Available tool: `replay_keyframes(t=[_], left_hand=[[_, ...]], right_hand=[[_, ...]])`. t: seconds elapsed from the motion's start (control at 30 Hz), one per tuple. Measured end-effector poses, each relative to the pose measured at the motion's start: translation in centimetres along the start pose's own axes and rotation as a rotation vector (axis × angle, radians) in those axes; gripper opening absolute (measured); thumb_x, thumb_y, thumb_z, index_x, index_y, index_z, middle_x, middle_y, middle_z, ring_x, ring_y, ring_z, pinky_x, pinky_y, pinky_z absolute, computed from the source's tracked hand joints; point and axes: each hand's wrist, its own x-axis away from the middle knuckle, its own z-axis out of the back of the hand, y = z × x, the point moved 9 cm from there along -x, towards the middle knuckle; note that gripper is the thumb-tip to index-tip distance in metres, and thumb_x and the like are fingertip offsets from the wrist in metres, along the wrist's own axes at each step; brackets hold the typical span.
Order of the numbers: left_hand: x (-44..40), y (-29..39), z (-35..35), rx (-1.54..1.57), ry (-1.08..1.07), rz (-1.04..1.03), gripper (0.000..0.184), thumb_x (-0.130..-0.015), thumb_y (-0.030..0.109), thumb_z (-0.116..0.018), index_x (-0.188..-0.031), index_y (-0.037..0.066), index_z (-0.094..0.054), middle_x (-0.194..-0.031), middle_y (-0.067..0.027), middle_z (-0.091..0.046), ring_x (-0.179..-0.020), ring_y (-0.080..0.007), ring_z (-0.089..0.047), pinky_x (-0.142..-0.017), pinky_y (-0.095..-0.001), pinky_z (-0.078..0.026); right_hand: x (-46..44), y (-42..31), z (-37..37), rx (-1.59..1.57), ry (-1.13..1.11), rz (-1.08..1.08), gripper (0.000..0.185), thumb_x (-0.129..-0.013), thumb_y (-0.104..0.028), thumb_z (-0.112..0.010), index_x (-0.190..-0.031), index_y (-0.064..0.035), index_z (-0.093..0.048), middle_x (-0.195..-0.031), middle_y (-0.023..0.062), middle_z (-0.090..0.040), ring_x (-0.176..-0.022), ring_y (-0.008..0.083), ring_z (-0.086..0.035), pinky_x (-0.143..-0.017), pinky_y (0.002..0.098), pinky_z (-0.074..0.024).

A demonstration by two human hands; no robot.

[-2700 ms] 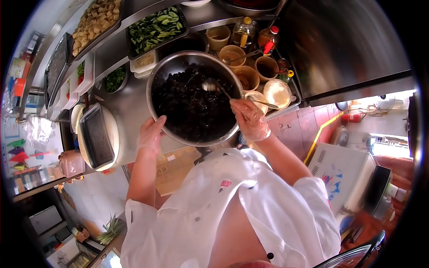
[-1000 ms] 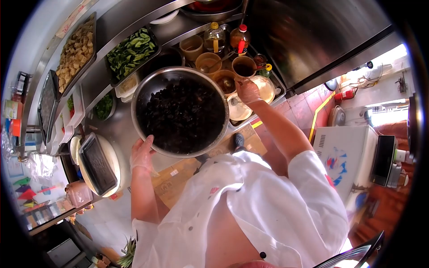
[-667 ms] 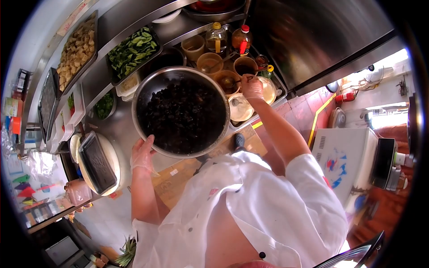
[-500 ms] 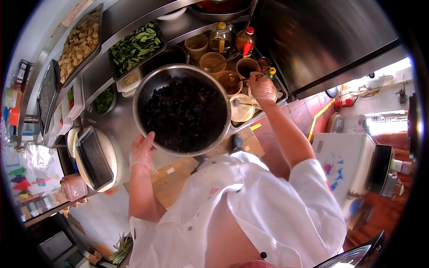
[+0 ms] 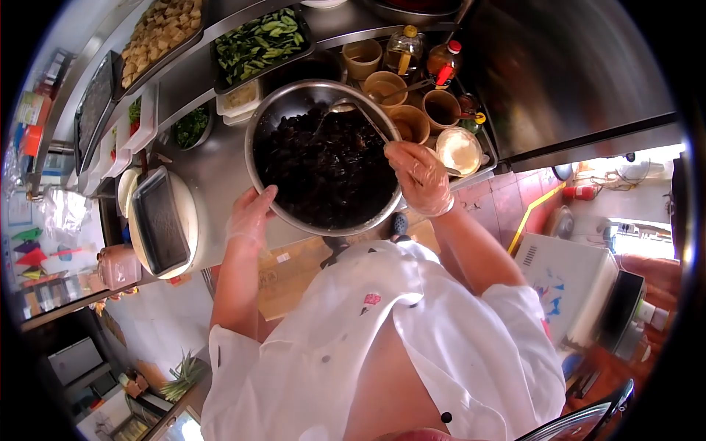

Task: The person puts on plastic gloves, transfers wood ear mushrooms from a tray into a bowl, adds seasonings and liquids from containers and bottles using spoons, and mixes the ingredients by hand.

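A large steel mixing bowl on the counter holds dark, glossy, wet-looking pieces, perhaps black fungus. My left hand, in a clear plastic glove, grips the near-left rim with the thumb on top. My right hand, also gloved, is closed around the handle of a metal spoon at the bowl's right side. The spoon's head is over the far part of the bowl, above the dark pieces; whether anything is in it I cannot tell. Close to my right hand stands a tub of white powder.
Brown seasoning tubs, an oil bottle and a red-capped bottle crowd the back right. On the shelf are trays of tan cubes and cut green vegetables. A black tray lies at left.
My right hand has moved from the seasoning tubs left to the bowl, bringing the spoon over it. My left hand stays at the rim. The whole view has shifted slightly.
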Motion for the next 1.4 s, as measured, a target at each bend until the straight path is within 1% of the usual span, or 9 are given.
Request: replay_keyframes(t=[0.07,0.2,0.23,0.3,0.43,0.57,1.0,1.2,1.4], left_hand=[[-0.1,-0.1,0.2,-0.020,0.017,0.017,0.036,-0.090,0.030,-0.074,-0.115,0.004,-0.067,-0.105,-0.0044,-0.068,-0.093,-0.0154,-0.063,-0.081,-0.0331,-0.051],[-0.4,-0.3,0.3,-0.022,0.036,0.013,0.038,-0.090,0.029,-0.074,-0.117,0.004,-0.067,-0.105,-0.0048,-0.069,-0.093,-0.0162,-0.064,-0.081,-0.0332,-0.051],[0.0,0.0,0.2,-0.022,0.038,0.011,0.038,-0.090,0.029,-0.074,-0.117,0.004,-0.067,-0.105,-0.0048,-0.069,-0.093,-0.0163,-0.064,-0.081,-0.0332,-0.051],[-0.1,0.1,-0.1,-0.019,0.038,-0.005,0.038,-0.090,0.029,-0.074,-0.117,0.004,-0.067,-0.105,-0.0049,-0.069,-0.092,-0.0165,-0.064,-0.081,-0.0331,-0.051],[-0.9,-1.0,0.5,0.001,0.033,-0.013,0.038,-0.089,0.029,-0.075,-0.115,0.004,-0.066,-0.105,-0.0048,-0.069,-0.092,-0.0167,-0.064,-0.081,-0.0332,-0.050],[-1.8,-1.8,0.6,0.071,-0.022,-0.008,0.039,-0.088,0.028,-0.076,-0.118,0.004,-0.065,-0.108,-0.0050,-0.067,-0.097,-0.0172,-0.063,-0.083,-0.0347,-0.049],[-1.7,-2.1,1.3,0.022,0.098,0.048,0.051,-0.090,0.024,-0.074,-0.131,0.004,-0.050,-0.126,-0.0071,-0.060,-0.115,-0.0208,-0.057,-0.093,-0.0432,-0.044],[-1.3,-2.3,1.6,0.046,0.162,0.056,0.067,-0.085,0.025,-0.079,-0.138,-0.002,-0.047,-0.128,-0.0108,-0.058,-0.118,-0.0211,-0.055,-0.089,-0.0396,-0.049],[-1.7,-1.7,0.7,0.014,0.002,0.025,0.042,-0.089,0.028,-0.074,-0.122,0.004,-0.065,-0.115,-0.0078,-0.066,-0.105,-0.0191,-0.061,-0.087,-0.0374,-0.049]], right_hand=[[2.5,1.5,-1.8,-0.072,-0.030,-0.125,0.027,-0.088,0.005,-0.065,-0.114,-0.0014,-0.068,-0.104,0.0166,-0.068,-0.086,0.0270,-0.070,-0.073,0.0336,-0.0575],[9.4,8.7,-1.9,-0.510,0.173,-1.027,0.022,-0.099,-0.008,-0.058,-0.117,0.0020,-0.066,-0.101,0.0105,-0.071,-0.085,0.0168,-0.069,-0.080,0.0309,-0.0577],[8.0,9.6,-0.2,-0.661,0.297,-0.820,0.023,-0.100,-0.011,-0.057,-0.116,0.0036,-0.065,-0.096,0.0094,-0.071,-0.085,0.0172,-0.069,-0.080,0.0310,-0.0573],[8.2,11.4,4.7,-0.189,0.305,-1.065,0.029,-0.101,-0.021,-0.057,-0.112,0.0047,-0.066,-0.093,0.0096,-0.072,-0.082,0.0142,-0.069,-0.077,0.0296,-0.0555],[9.0,18.3,8.0,0.024,0.434,-0.837,0.027,-0.098,-0.024,-0.061,-0.109,-0.0008,-0.070,-0.096,0.0140,-0.073,-0.086,0.0220,-0.072,-0.079,0.0330,-0.0551],[8.4,23.1,7.5,0.554,0.078,-0.614,0.026,-0.096,-0.027,-0.058,-0.112,-0.0100,-0.070,-0.108,0.0159,-0.069,-0.097,0.0351,-0.067,-0.084,0.0416,-0.0547],[10.6,31.5,8.1,0.475,0.214,-1.045,0.029,-0.096,-0.032,-0.052,-0.106,-0.0134,-0.072,-0.103,0.0207,-0.070,-0.097,0.0395,-0.067,-0.086,0.0466,-0.0530],[7.7,28.5,12.5,0.614,0.249,-0.866,0.030,-0.094,-0.033,-0.054,-0.099,-0.0109,-0.073,-0.093,0.0188,-0.072,-0.089,0.0382,-0.069,-0.081,0.0468,-0.0546],[4.0,21.3,12.3,0.404,0.132,-0.875,0.033,-0.094,-0.034,-0.057,-0.100,-0.0059,-0.073,-0.077,0.0097,-0.074,-0.083,0.0272,-0.072,-0.076,0.0362,-0.0566]])
